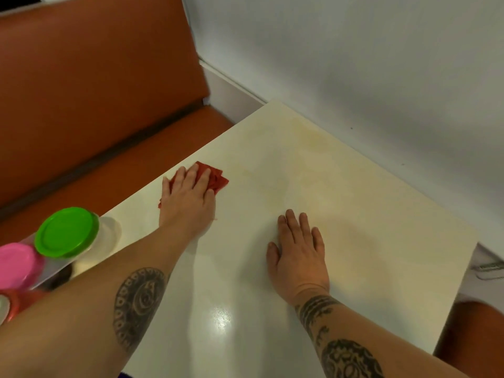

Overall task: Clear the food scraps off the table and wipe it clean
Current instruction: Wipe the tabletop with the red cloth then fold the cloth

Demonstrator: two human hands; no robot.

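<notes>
With no scraps showing, the left hand [188, 192] is pressing flat, fingers spread, on the red cloth [215, 177] at the frame's centre-left table [354, 214] edge, while the right hand [297, 249] is resting open nearby, a yellowish stain [308, 132] seemingly awaiting wiping.

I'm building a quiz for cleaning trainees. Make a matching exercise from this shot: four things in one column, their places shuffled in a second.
Things
1. folded red cloth
2. round bright green plastic lid
3. right hand
4. faint yellowish stain

Places
A. far corner of the cream table, near the grey wall
B. flat on bare tabletop, holding nothing
C. under the left hand
D. on a clear plastic container at the table's left edge

Pairs: 1-C, 2-D, 3-B, 4-A
</notes>
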